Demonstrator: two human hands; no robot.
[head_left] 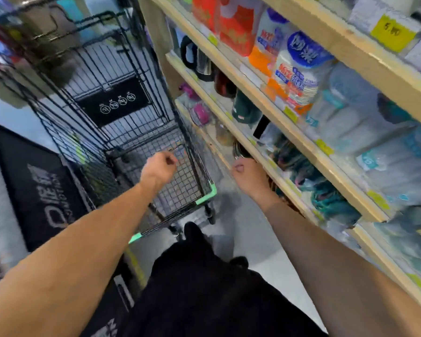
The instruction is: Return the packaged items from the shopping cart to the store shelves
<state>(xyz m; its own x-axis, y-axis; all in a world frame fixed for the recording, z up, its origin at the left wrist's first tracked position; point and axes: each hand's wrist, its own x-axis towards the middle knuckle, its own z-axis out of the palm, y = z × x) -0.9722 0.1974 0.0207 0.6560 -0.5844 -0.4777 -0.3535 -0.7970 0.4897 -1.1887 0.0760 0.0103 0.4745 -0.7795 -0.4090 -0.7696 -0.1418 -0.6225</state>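
The left hand (159, 166) hangs over the shopping cart (122, 132), fingers curled, grasping nothing. The right hand (247, 175) reaches beside the wooden shelves (309, 152); its fingers' state cannot be told.

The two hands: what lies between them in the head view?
Between the left hand and the right hand, the head view shows the cart's wire side, its green corner bumper and bare floor.

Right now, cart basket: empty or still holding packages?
Looks empty. Bare wire mesh shows across the cart floor, no packages visible. Left hand hovers over it, curled, holding nothing clear; right hand is by the shelf.
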